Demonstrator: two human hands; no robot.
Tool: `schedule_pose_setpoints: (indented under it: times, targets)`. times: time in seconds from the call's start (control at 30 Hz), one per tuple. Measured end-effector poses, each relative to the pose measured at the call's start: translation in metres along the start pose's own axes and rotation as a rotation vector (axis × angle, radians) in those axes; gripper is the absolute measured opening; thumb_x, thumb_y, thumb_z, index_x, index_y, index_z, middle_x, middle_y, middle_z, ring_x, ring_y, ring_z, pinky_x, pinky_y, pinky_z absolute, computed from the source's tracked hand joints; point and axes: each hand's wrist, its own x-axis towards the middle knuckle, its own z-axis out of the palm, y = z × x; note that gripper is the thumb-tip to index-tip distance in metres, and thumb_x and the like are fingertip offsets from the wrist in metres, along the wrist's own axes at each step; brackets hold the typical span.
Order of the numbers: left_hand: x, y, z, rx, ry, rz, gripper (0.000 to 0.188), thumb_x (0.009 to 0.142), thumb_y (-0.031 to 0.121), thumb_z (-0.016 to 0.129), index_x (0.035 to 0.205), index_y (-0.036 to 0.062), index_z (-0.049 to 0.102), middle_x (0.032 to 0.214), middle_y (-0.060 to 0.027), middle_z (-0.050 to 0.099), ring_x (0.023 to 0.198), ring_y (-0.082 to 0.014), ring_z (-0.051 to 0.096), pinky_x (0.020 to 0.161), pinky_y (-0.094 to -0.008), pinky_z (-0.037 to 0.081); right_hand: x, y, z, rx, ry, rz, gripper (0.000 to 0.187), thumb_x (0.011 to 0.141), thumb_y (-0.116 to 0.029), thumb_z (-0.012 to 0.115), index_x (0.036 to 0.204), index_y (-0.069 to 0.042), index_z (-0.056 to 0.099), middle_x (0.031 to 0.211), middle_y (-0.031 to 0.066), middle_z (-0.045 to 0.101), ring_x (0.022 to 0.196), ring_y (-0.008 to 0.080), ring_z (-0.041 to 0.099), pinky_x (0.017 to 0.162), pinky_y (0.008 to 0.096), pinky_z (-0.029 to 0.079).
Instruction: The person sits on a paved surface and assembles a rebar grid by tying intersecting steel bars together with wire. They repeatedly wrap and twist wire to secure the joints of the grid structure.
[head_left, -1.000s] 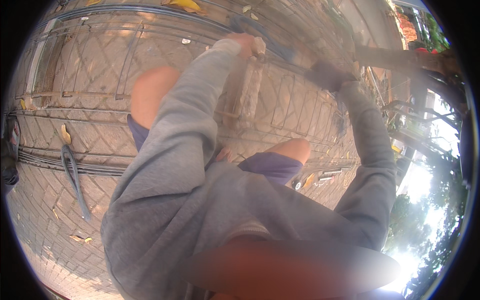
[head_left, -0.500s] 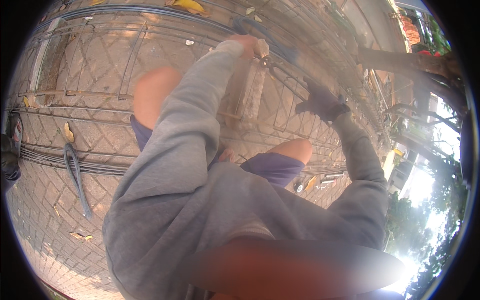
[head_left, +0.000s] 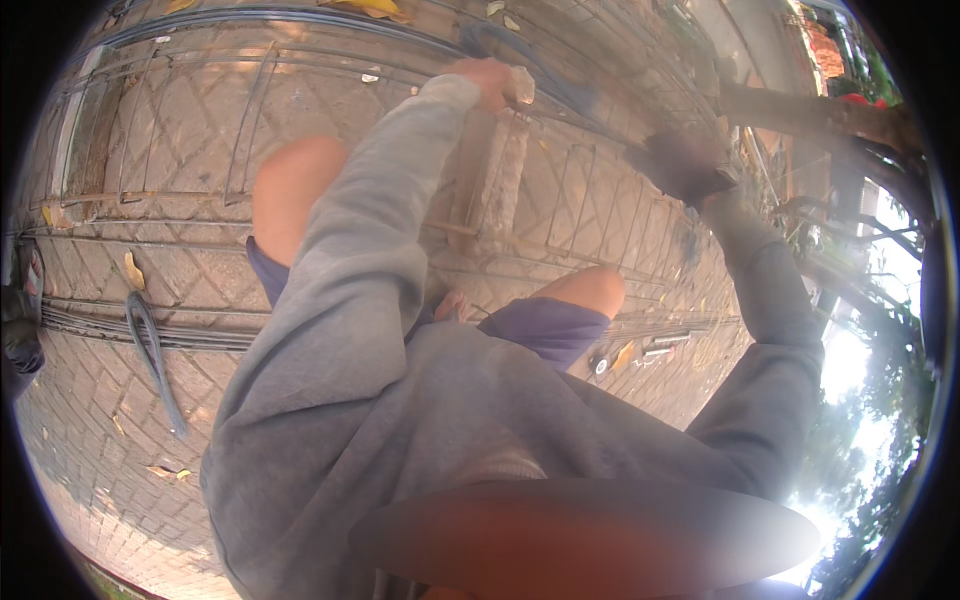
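Note:
My left hand (head_left: 485, 82) is closed at the far side of a rebar cage, above the end of an upright-edged beam (head_left: 503, 180). A pale, rough chunk (head_left: 521, 86) shows right beside its fingers; what the fingers grip is hidden. To the right, my right hand (head_left: 690, 165), in a dark glove, is raised over the cage and smeared by motion. Whether it holds anything cannot be made out. Long thin bars and bent wire stirrups (head_left: 572, 200) of the cage run between my knees and the hands.
A second beam (head_left: 85, 130) props the cage at the left. Bundled rods (head_left: 190, 333) and a bent loop of wire (head_left: 152, 360) lie on the brick paving. A small round tape-like object (head_left: 600, 365) sits by my right knee. A tree trunk (head_left: 800, 112) stands far right.
My right hand has swung up and to the right, away from the left hand. The dark tool head seen below the left hand is no longer visible there. The left hand has barely moved.

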Motion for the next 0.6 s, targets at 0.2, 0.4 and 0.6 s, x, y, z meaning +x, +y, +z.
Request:
schedule_pose_setpoints:
  times: [0.2,0.4,0.6]
  targets:
    - [0.001,-0.002,0.004,0.055,0.013,0.015,0.045,0.08,0.017,0.072,0.125,0.0093,0.072,0.125,-0.0168,0.072,0.119,-0.038,0.067,0.099,-0.0471,0.055,0.042,0.04,0.032,0.199,-0.153,-0.048,0.052,0.096,-0.053,0.056,0.097,-0.004,0.074,0.083,0.0137,0.069,0.078,0.0279,0.068,0.076,0.0468,0.051]
    - [0.001,-0.002,0.001,0.003,-0.003,-0.062,0.045,0.082,0.017,0.071,0.126,0.0094,0.072,0.124,-0.0151,0.073,0.12,-0.0374,0.067,0.1,-0.0469,0.055,0.068,0.061,0.046,0.174,-0.069,-0.152,0.057,0.093,-0.06,0.062,0.104,-0.005,0.076,0.088,0.0123,0.073,0.084,0.0291,0.069,0.077,0.0464,0.052]
    - [-0.002,-0.002,0.005,-0.008,0.082,-0.014,0.044,0.086,0.023,0.075,0.128,0.0096,0.071,0.131,-0.0139,0.07,0.122,-0.0366,0.066,0.102,-0.0467,0.053,0.025,0.042,0.02,0.167,0.175,-0.209,0.04,0.088,-0.038,0.072,0.113,-0.008,0.073,0.115,0.0146,0.071,0.102,0.0333,0.068,0.089,0.0474,0.051]
